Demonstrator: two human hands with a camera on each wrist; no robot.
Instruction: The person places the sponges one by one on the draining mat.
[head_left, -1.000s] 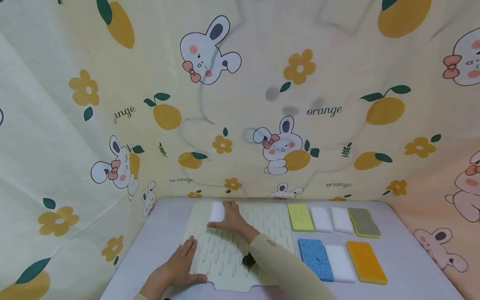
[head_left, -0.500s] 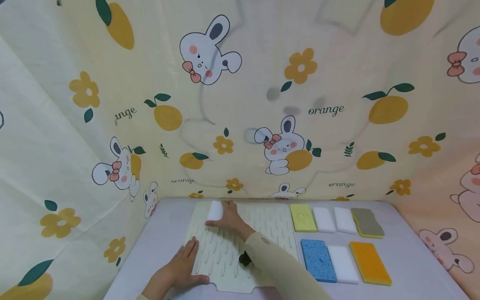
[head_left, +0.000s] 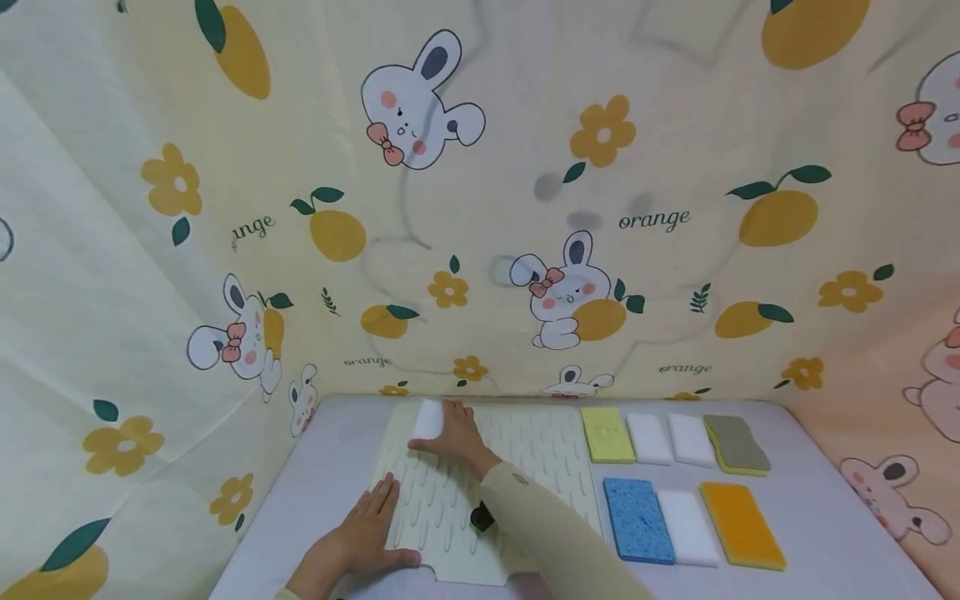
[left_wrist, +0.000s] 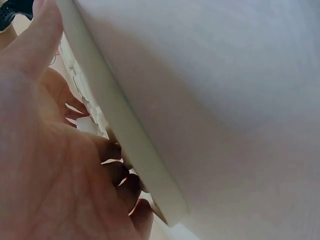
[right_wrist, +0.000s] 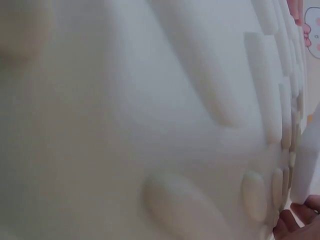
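Since the frame a second ago, the right hand (head_left: 459, 440) and the white sponge (head_left: 427, 419) it holds have slid slightly left and outward over the ridged mat (head_left: 547, 450). Left hand (head_left: 358, 537) much as it was against that mat.

Right hand: thumb on its near side, fingers on its far side, pinching the sponge between them. Sponge sits just left of that palm, over the mat's far left part; we cannot tell whether its underside touches the ridges.

Left hand: nearer the wearer, fingers straight, lying along the mat's left edge, thumb along the near edge. It grips no sponge. The surface (head_left: 307, 483) shows left of it.

Well right of the right hand: yellow sponge (head_left: 608, 435), grey-topped sponge (head_left: 738, 443), blue sponge (head_left: 639, 521), orange sponge (head_left: 742, 525), and three white blocks (head_left: 692, 440) among them.

Step in hand, we judge: positioning the sponge while the left hand steadies the mat. Next move probably calls for an even pinch and steady mat, then loosening only once the sponge is supported.
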